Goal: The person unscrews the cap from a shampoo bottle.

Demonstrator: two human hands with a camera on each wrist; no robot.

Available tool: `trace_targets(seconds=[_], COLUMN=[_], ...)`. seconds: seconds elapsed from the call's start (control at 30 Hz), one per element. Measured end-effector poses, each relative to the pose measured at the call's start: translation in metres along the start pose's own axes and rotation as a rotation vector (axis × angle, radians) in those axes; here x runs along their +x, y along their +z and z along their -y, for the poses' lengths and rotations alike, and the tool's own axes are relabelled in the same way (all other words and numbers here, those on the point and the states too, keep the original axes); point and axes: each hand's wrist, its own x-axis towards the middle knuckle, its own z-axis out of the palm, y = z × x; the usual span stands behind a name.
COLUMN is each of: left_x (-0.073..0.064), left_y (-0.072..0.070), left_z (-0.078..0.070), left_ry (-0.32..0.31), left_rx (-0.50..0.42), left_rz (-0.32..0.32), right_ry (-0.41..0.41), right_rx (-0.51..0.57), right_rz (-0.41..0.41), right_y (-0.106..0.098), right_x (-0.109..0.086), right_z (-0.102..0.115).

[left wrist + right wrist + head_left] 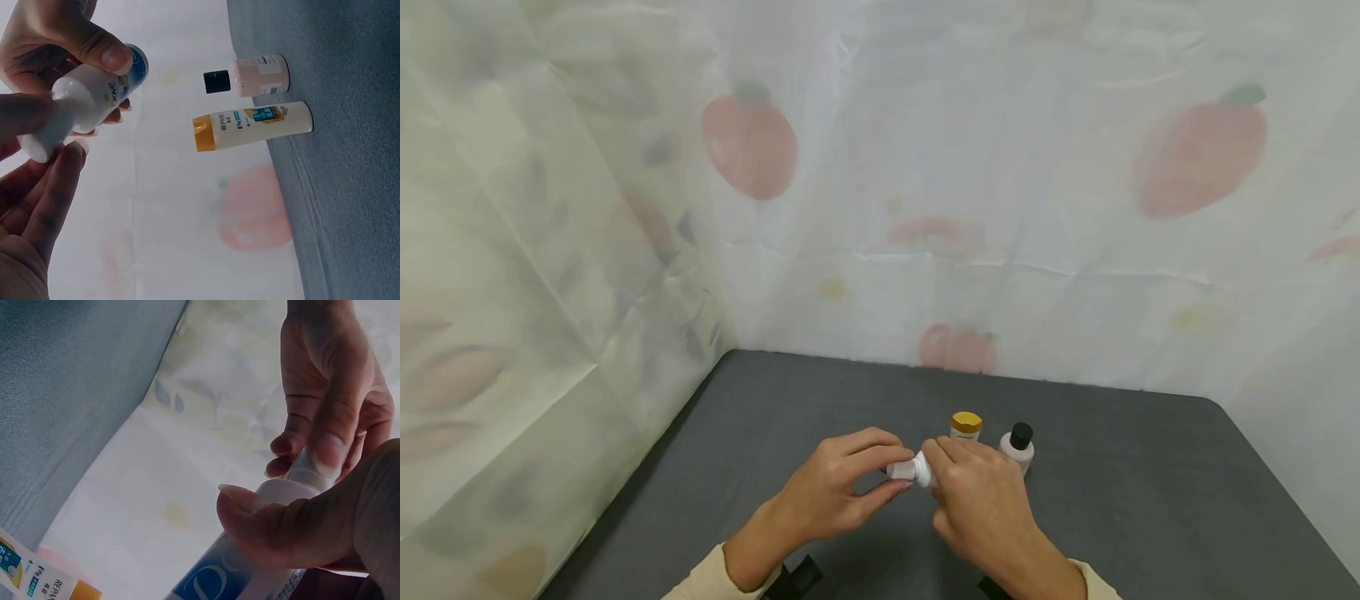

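Observation:
A white bottle (94, 94) with a blue label is held tilted above the table, its capped end toward the left. My right hand (985, 500) grips the bottle's body, thumb laid along its side in the right wrist view. The white cap (901, 470) at the bottle's neck is pinched between the thumb and fingers of my left hand (838, 483). Behind my right hand stand a cream shampoo bottle (262, 126) with a gold cap and a pale pink bottle (261, 76) with a black cap, both upright. In the head view my right hand partly hides them.
The dark grey table (1150, 500) spreads under both hands. Pale sheeting printed with fruit (1037, 167) rises as a wall along the table's back, and more sheeting (512, 333) hangs at the left side.

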Motion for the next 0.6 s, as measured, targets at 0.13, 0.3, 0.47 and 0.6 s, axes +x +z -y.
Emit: trace_targets(seconds=[0.13, 0.3, 0.47, 0.6], left_x=[0.0018, 0.0021, 0.0008, 0.0002], left_y=[0.0001, -0.0001, -0.0009, -0.0021], left_z=[-0.0005, -0.0006, 0.0001, -0.0008], left_ry=[0.011, 0.031, 0.060, 0.045], left_rx=[-0.011, -0.002, 0.026, 0.024], left_rz=[-0.017, -0.028, -0.035, 0.001], right_ry=[-0.003, -0.005, -0.011, -0.014], right_rx=[-0.007, -0.009, -0.016, -0.010], right_rz=[0.011, 0.016, 0.017, 0.013], right_y=[-0.0020, -0.0035, -0.0035, -0.0039], right_x=[0.0009, 0.0016, 0.0025, 0.0026], right_z=[0.0000, 0.0000, -0.0003, -0.0004])
